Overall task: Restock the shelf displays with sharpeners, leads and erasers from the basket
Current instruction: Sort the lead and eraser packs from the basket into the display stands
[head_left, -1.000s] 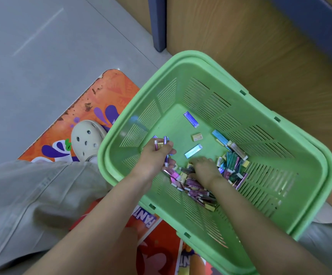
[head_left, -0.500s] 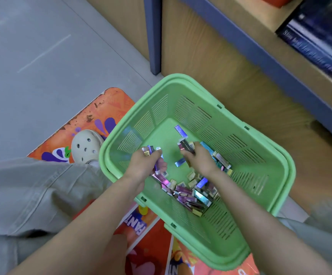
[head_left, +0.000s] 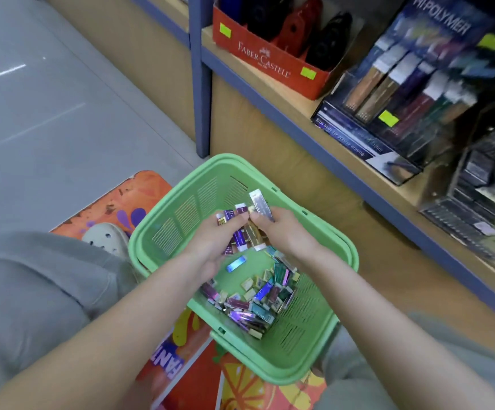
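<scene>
A green plastic basket (head_left: 299,359) sits on the floor between my knees, with a pile of small shiny lead cases and erasers (head_left: 255,297) in its near corner. Above it, my left hand (head_left: 213,241) grips a bundle of purple and gold lead cases (head_left: 242,232). My right hand (head_left: 284,232) pinches a silver lead case (head_left: 260,204) and touches the bundle. A single blue case (head_left: 236,264) lies loose on the basket floor under my hands.
The wooden shelf (head_left: 302,109) to the right carries a red Faber-Castell box (head_left: 270,57) of sharpeners, a dark Hi-Polymer lead display (head_left: 412,93) and a black tiered rack (head_left: 474,208). A blue upright post (head_left: 200,84) stands behind the basket. An orange mat (head_left: 139,190) and my shoe (head_left: 105,239) lie at left.
Both hands have lifted out of the pile and come together above the basket, now with more cases in them. My view has tilted up, bringing the shelf displays into sight.
</scene>
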Tool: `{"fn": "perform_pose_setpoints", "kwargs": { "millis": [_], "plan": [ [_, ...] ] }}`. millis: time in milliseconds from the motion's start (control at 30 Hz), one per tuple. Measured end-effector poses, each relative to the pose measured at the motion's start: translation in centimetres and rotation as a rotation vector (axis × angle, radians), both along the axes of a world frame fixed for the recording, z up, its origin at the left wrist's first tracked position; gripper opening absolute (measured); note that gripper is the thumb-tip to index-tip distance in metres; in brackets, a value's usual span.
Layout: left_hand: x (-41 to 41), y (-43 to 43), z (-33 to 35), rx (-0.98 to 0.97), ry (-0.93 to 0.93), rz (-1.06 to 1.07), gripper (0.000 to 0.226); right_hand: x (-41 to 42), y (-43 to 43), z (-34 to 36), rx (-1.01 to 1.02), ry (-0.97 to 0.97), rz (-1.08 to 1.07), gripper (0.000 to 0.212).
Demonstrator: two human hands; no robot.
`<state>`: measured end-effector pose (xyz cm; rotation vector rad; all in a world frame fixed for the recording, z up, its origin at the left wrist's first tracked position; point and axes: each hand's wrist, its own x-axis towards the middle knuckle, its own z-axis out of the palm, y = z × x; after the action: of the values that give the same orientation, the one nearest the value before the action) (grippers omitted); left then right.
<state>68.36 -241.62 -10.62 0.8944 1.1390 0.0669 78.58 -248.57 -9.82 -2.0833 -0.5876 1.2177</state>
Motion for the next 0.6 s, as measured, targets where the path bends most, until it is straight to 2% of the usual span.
{"fn": "perform_pose_setpoints", "kwargs": {
  "millis": [100,267,333,467,600],
  "plan": [
    [0.2,-0.4,2.0,0.036,-0.028,-0.041,0.027,-0.1,-0.8,2.2,0.054,-0.092,-0.014,0.023],
    [1.1,-0.9,5.4,0.117,-0.107,-0.064,0.014,1.0,-2.8,5.6,0.068,-0.306,-0.019,0.022],
    [1.4,-1.1,6.6,0.143,-0.133,-0.087,0.011,1.4,-3.6,6.9,0.067,-0.359,0.015,0.029],
    [1.8,-1.2,8.5,0.180,-0.149,-0.166,0.019,2.0,-4.3,8.7,0.082,-0.381,0.045,0.036],
    [2.9,-0.3,10.3,0.226,-0.141,-0.213,0.022,2.8,-4.2,10.0,0.145,-0.416,0.054,0.034]
  ]
}}
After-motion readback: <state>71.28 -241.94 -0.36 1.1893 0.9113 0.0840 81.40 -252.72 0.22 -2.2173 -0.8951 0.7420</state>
